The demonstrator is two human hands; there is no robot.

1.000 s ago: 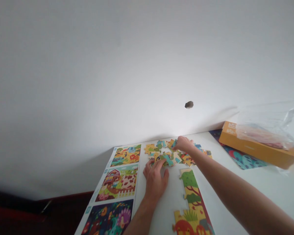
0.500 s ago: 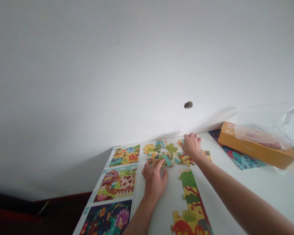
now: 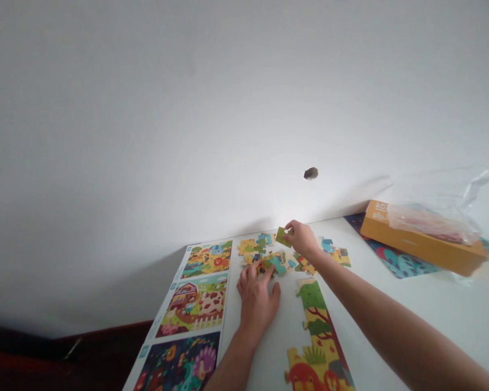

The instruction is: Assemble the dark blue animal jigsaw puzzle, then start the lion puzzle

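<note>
A green puzzle piece (image 3: 282,237) is pinched between the thumb and fingers of my right hand (image 3: 302,239), raised over the back of the loose pieces. My left hand (image 3: 257,297) lies palm down with its fingers spread, the fingertips touching the near edge of the loose puzzle pieces (image 3: 290,263). Nearer to me, between my forearms, several joined pieces form a strip (image 3: 320,331) with a tree, grass and a red-orange animal on it.
Left of my left hand lies a sheet with printed pictures (image 3: 192,307). On the right, an orange box (image 3: 424,244) with a clear plastic bag (image 3: 440,217) rests partly on a dark picture sheet (image 3: 403,263). A wall (image 3: 228,136) rises behind the white table (image 3: 264,358).
My right hand has moved left and now has the green piece in its fingers, lifted from the pile. Pieces it covered before now show at the right. My left hand has barely moved.
</note>
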